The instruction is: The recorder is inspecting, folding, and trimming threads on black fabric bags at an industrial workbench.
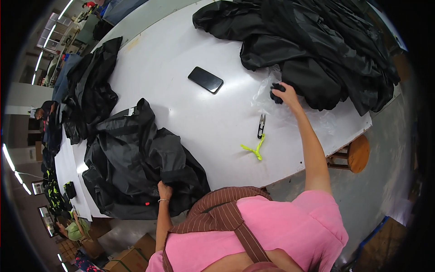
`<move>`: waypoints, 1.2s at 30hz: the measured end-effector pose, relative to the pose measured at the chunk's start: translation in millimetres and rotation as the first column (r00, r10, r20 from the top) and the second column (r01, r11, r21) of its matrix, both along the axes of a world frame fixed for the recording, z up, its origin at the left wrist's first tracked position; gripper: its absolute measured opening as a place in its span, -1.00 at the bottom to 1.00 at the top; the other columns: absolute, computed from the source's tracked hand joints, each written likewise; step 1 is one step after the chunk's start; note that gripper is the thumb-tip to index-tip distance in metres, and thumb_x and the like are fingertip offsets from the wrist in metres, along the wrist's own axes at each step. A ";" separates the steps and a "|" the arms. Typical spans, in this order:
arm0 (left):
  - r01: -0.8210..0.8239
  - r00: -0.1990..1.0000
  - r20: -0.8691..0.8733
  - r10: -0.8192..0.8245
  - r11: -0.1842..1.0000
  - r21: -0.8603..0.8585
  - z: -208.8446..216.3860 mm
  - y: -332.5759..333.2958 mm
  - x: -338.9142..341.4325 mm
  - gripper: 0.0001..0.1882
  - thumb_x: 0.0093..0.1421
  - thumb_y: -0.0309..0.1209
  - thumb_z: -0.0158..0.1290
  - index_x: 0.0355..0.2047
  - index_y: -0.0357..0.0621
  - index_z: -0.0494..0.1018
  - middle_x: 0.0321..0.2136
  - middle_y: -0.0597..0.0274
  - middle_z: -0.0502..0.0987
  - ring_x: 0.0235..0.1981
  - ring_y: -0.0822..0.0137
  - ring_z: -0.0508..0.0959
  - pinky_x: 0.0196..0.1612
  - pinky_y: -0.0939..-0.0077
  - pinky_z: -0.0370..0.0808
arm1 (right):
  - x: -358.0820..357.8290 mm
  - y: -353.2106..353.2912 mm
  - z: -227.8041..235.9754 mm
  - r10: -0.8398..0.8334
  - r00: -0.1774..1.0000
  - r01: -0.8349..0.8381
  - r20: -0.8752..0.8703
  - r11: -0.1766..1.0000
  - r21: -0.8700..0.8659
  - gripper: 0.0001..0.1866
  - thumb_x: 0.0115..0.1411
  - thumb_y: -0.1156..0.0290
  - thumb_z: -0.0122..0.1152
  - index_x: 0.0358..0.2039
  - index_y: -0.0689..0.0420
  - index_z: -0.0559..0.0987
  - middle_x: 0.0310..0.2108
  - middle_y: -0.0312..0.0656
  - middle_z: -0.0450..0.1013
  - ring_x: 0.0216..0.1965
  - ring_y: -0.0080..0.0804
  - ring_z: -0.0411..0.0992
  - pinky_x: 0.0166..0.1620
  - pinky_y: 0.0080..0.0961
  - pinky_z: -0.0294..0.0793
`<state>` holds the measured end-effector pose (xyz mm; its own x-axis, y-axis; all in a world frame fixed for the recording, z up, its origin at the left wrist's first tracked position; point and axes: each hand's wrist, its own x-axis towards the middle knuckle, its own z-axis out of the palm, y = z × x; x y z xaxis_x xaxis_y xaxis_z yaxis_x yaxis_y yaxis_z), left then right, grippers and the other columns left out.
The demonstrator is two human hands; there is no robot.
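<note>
black garment (136, 167) lies bunched on the near left of the white table (172, 68), its lower edge hanging over the table's edge. left hand (164, 190) grips that lower edge, fingers curled shut into the fabric, bracelet on the wrist. right hand (285, 93) is stretched out far across the table, fingers closed around a small black scrap (276, 92), right at a clear plastic bag (276, 109) and just beside the big pile of black garments (308, 41) at the far right. thread snips (261, 125) and a neon yellow strip (254, 149) lie on the table between the two hands, nearer the right arm. black phone (205, 79) sits further out, apart from both hands. another dark pile (88, 90) at far left.
</note>
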<state>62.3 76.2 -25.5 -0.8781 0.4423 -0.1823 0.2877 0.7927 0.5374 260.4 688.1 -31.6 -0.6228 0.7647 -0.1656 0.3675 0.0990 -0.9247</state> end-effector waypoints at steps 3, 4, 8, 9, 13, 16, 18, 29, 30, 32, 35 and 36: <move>0.005 1.000 0.001 -0.005 1.000 0.009 5.8 3.4 3.6 -0.83 -0.02 -0.61 -0.04 -0.41 -0.40 0.50 -0.45 -0.22 0.56 -0.30 -0.08 0.60 -0.31 0.28 0.47 | -23.8 12.1 -11.1 -0.065 0.998 0.062 -0.004 0.929 0.364 -0.53 0.01 0.24 0.33 -0.08 0.17 0.51 -0.28 0.02 0.54 -0.26 -0.16 0.51 -0.16 -0.29 0.46; 0.007 1.000 0.005 -0.007 1.000 0.021 7.6 5.9 5.5 -0.83 -0.01 -0.61 -0.04 -0.40 -0.40 0.50 -0.44 -0.22 0.56 -0.30 -0.08 0.60 -0.30 0.28 0.47 | -22.3 16.8 -19.0 -0.060 0.998 0.059 -0.008 0.930 0.364 -0.53 0.01 0.24 0.33 -0.08 0.17 0.51 -0.28 0.02 0.54 -0.26 -0.16 0.51 -0.16 -0.29 0.46; -0.115 0.993 0.026 0.115 0.993 0.029 16.8 -0.5 16.4 -0.82 -0.02 -0.61 -0.05 -0.40 -0.39 0.49 -0.44 -0.22 0.55 -0.29 -0.13 0.58 -0.30 0.27 0.47 | -34.2 36.6 -34.2 0.051 0.761 -0.384 0.646 0.838 0.387 -0.47 0.09 0.31 0.23 0.05 0.24 0.36 -0.03 0.22 0.40 0.02 0.01 0.40 0.05 -0.20 0.37; -0.029 1.000 0.000 0.029 0.999 0.043 11.6 5.7 10.8 -0.82 -0.03 -0.61 -0.06 -0.40 -0.38 0.49 -0.44 -0.23 0.54 -0.28 -0.16 0.56 -0.30 0.25 0.47 | -17.0 52.6 -54.4 -0.075 0.693 -0.494 0.717 0.674 0.548 -0.48 0.10 0.35 0.18 0.06 0.27 0.35 -0.04 0.23 0.40 0.04 0.04 0.38 0.08 -0.19 0.36; -0.006 1.000 0.009 0.006 1.000 0.003 11.8 15.6 7.4 -0.79 -0.08 -0.62 -0.06 -0.39 -0.36 0.49 -0.43 -0.24 0.52 -0.26 -0.23 0.50 -0.27 0.17 0.47 | 4.5 76.9 -85.0 -0.126 0.435 -0.680 0.891 0.602 0.417 -0.48 0.17 0.35 -0.02 0.11 0.39 0.29 0.03 0.18 0.37 0.08 0.11 0.34 0.15 -0.12 0.30; -0.076 0.997 0.002 0.076 0.996 0.039 20.3 -0.5 20.9 -0.72 -0.12 -0.62 -0.04 -0.32 -0.33 0.49 -0.38 -0.23 0.52 -0.23 -0.21 0.49 -0.21 0.12 0.46 | -37.4 44.0 -63.1 -0.244 0.079 -0.888 0.967 0.424 0.179 -0.41 0.23 0.34 -0.16 0.24 0.37 0.14 0.23 0.15 0.18 0.24 0.04 0.15 0.27 -0.10 0.11; -0.087 0.994 0.065 0.085 0.996 0.033 17.2 16.4 14.1 -0.65 -0.15 -0.64 -0.03 -0.27 -0.29 0.49 -0.35 -0.21 0.52 -0.21 -0.20 0.48 -0.18 0.09 0.45 | -7.6 62.3 -83.3 -0.397 -0.034 -0.931 0.917 0.348 0.116 -0.37 0.29 0.35 -0.26 0.33 0.31 -0.02 0.37 0.00 -0.09 0.37 -0.06 -0.09 0.37 -0.25 -0.15; -0.106 0.992 0.063 0.107 0.994 -0.016 15.2 37.3 16.7 -0.77 -0.13 -0.50 0.07 -0.39 -0.27 0.52 -0.39 -0.15 0.54 -0.25 -0.13 0.53 -0.17 0.12 0.47 | 35.1 64.7 -62.3 -0.062 0.536 -0.696 0.842 0.531 0.483 -0.42 0.12 0.36 0.11 0.18 0.18 0.30 0.22 -0.01 0.19 0.21 -0.01 0.19 0.19 -0.12 0.23; -0.090 0.994 0.060 0.091 0.996 -0.028 19.6 37.8 13.1 -0.78 -0.13 -0.51 0.07 -0.40 -0.27 0.52 -0.39 -0.14 0.55 -0.25 -0.13 0.53 -0.17 0.12 0.47 | 29.7 52.4 -52.7 -0.138 0.506 -0.717 0.851 0.481 0.505 -0.41 0.10 0.37 0.13 0.18 0.15 0.31 0.20 -0.01 0.22 0.20 -0.02 0.21 0.18 -0.13 0.24; -0.073 0.996 0.038 0.076 0.995 -0.066 25.7 24.7 18.6 -0.76 -0.13 -0.51 0.06 -0.38 -0.27 0.53 -0.40 -0.14 0.55 -0.24 -0.12 0.53 -0.16 0.12 0.48 | -4.1 2.2 -8.3 -0.163 0.511 -0.761 0.844 0.371 0.533 -0.47 0.15 0.39 0.07 0.16 0.14 0.33 0.20 -0.06 0.23 0.19 -0.07 0.23 0.15 -0.01 0.24; -0.062 0.998 0.004 0.062 0.996 0.069 33.3 26.8 26.9 -0.70 -0.14 -0.48 0.04 -0.34 -0.30 0.53 -0.40 -0.10 0.56 -0.24 -0.10 0.54 -0.15 0.12 0.48 | -46.0 -113.1 83.0 0.175 0.695 -0.687 0.698 0.450 0.571 -0.52 0.19 0.38 0.09 0.15 0.10 0.37 0.23 -0.12 0.22 0.21 -0.13 0.23 0.20 -0.02 0.19; -0.046 0.999 -0.003 0.046 0.995 0.087 38.7 30.8 27.3 -0.70 -0.14 -0.48 0.04 -0.34 -0.30 0.53 -0.40 -0.10 0.56 -0.24 -0.10 0.54 -0.15 0.12 0.48 | -51.2 -135.2 79.7 0.478 0.764 -0.642 0.434 0.496 0.584 -0.45 0.18 0.37 0.15 0.20 0.09 0.33 0.26 -0.11 0.19 0.27 -0.15 0.17 0.28 -0.22 0.13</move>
<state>89.7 107.0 13.2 -0.8988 0.4152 -0.1406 0.2546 0.7556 0.6036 209.3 552.9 48.1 -0.9774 0.2020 0.0627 0.1583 0.8951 -0.4169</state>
